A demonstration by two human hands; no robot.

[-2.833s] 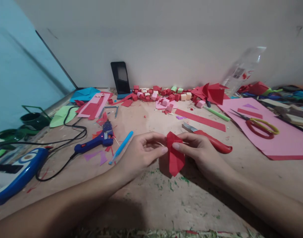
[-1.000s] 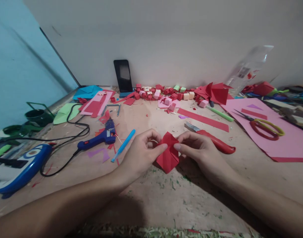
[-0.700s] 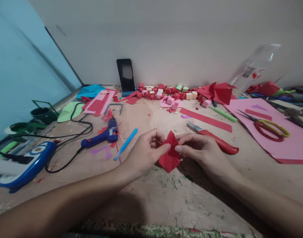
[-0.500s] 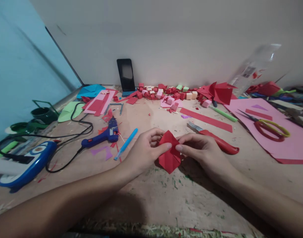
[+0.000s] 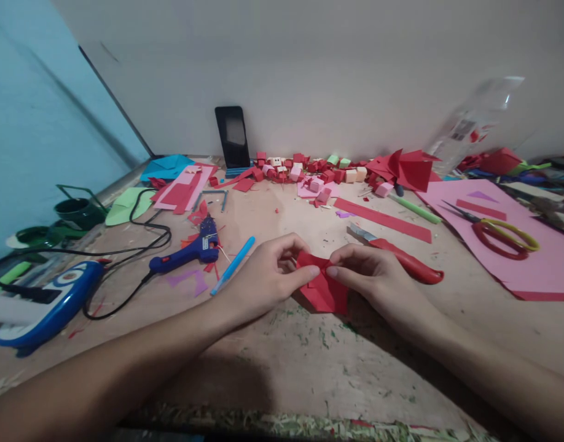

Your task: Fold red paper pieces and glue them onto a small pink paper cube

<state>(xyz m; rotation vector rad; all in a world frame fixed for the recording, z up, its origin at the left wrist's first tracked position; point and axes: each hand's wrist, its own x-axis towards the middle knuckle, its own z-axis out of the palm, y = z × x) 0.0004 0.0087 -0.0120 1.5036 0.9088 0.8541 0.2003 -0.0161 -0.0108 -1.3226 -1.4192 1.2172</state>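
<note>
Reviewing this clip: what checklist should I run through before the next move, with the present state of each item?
1. Left hand has its fingers on the folded red paper: ok.
2. Right hand has its fingers on it too: ok.
3. Whole red paper in plain sight: not ok, fingers cover part of it.
4. Red-handled tool has its metal end covered: not ok, it is bare, near the right hand.
5. Scissors lie on the pink sheet: ok.
6. Glue gun hot: cannot tell.

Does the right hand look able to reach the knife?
Probably yes: the knife lies just beyond the right hand, nothing on its handle, though that hand would first have to release the red paper.
</note>
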